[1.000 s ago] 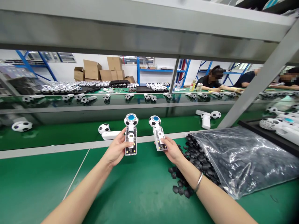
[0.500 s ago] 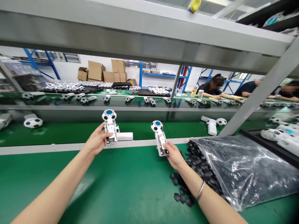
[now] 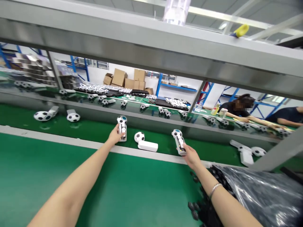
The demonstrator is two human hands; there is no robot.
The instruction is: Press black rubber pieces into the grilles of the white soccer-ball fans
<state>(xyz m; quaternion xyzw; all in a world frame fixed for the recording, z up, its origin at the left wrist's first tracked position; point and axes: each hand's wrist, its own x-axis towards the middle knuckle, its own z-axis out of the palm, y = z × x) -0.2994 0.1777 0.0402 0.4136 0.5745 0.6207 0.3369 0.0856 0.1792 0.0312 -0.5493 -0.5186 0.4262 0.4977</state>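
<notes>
Left hand (image 3: 115, 136) out over the green belt (image 3: 92, 128), fingers pinching a handheld unit (image 3: 122, 129) — football-patterned round head with a blue centre at top, clear-fronted body below, thumb across its front. Right hand (image 3: 191, 156) holds a second unit (image 3: 179, 142) of the same kind, fingers closed on the lower end of its body, thumb on the front; this one leans, head toward the left. Both units are above or on the belt, near its front edge; can't tell if either touches it. Silver bracelet (image 3: 216, 189) on right wrist.

Between the two held units: a white piece (image 3: 147, 145) with a football-patterned ball (image 3: 139, 137) at its left end, lying on the belt. More ball-headed pieces (image 3: 44, 115) lie on the belt at far left, and a white piece with a ball (image 3: 246, 155) sits at right near the grey post.

Green tabletop (image 3: 142, 192) in front of the belt. On its right side, loose black pieces (image 3: 195, 206) beside and partly under the right forearm, next to a clear plastic bag (image 3: 265, 192) with dark contents.

Beyond: a second line (image 3: 132, 108) with a row of ball-headed pieces, cardboard boxes (image 3: 119, 77), blue shelving (image 3: 177, 86), and a person in dark clothing (image 3: 236, 108) leaning over, arms stretched out — another one partly visible at the right edge.
</notes>
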